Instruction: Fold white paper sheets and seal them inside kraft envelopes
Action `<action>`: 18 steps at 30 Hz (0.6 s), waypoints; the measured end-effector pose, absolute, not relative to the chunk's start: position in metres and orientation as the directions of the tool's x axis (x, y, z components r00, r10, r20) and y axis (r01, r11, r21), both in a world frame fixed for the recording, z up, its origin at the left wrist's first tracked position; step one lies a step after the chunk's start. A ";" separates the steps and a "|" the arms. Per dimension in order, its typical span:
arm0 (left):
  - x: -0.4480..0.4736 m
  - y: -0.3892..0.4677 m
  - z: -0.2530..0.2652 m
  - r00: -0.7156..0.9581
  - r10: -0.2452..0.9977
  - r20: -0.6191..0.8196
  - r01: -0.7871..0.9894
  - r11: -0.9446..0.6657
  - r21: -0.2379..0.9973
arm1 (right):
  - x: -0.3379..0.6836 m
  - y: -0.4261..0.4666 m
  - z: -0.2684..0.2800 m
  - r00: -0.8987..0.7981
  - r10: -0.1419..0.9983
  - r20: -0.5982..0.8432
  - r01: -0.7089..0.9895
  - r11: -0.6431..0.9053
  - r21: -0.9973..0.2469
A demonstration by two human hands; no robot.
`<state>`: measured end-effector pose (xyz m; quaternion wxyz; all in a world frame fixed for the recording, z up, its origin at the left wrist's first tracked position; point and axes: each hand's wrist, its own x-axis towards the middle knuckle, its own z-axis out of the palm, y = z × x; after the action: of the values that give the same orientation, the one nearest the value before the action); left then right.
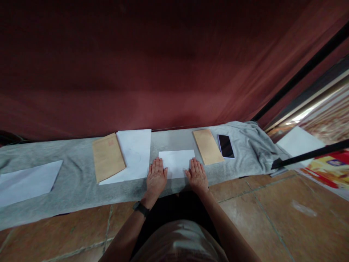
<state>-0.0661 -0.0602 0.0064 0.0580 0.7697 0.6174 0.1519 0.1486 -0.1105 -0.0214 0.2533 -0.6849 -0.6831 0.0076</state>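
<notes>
The left hand (157,177) and right hand (197,176) lay flat, fingers extended, at the left and right edges of the white paper (176,163) on the surface (79,160), left of the phone (226,146). Light, even pressure seemed best for keeping it smooth.

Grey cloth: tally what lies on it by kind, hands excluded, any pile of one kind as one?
White papers: 3
Brown envelopes: 2
Phone: 1
Total: 6
Layers within a pile can't be told from this view.
</notes>
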 end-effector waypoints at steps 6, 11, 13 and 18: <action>-0.041 -0.042 0.017 0.343 0.928 0.145 0.866 -0.372 0.335 | 0.135 -0.112 -0.013 0.082 0.940 0.331 0.928 0.049 -0.370; -0.013 -0.021 0.013 0.556 0.827 0.083 0.767 -0.549 0.334 | 0.111 -0.103 -0.007 -0.003 0.961 0.278 0.917 0.113 -0.383; -0.011 -0.016 0.008 0.554 0.828 0.083 0.779 -0.551 0.299 | 0.110 -0.103 -0.009 0.008 0.959 0.284 0.924 0.102 -0.369; -0.021 -0.008 0.006 0.438 0.894 0.091 0.864 -0.447 0.233 | 0.121 -0.110 -0.014 0.001 0.947 0.320 0.944 0.105 -0.313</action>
<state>-0.0211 -0.0082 0.0055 0.0758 0.8447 0.5202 0.1007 0.1214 -0.1096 -0.0141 0.2301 -0.6688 -0.7069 0.0037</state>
